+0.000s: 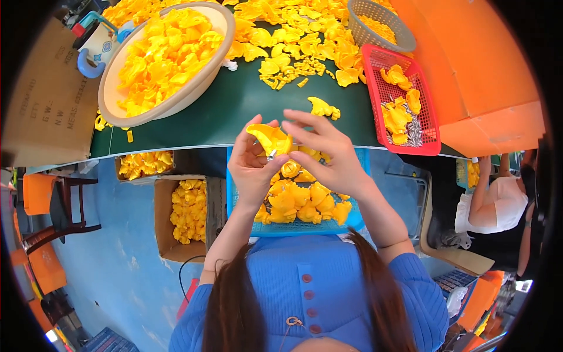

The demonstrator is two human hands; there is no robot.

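My left hand [251,167] is closed around a curved yellow plastic part [268,138], holding it above the table's near edge. A small silvery metal piece [272,155] shows at the part's lower side, by my left thumb. My right hand [328,154] is just right of the part, fingers spread and thumb close to it; whether they touch I cannot tell. Below both hands, a blue basket [293,227] holds several rounded yellow parts [299,202]. Another yellow part [324,108] lies on the green table [246,105] beyond my right hand.
A beige basin [202,88] heaped with yellow parts stands at left. On the right, a red basket [410,145] holds yellow parts and metal pins, near a grey basket [404,41] and an orange box [487,64]. A carton [176,252] of yellow parts stands on the floor. Another person [501,199] sits at far right.
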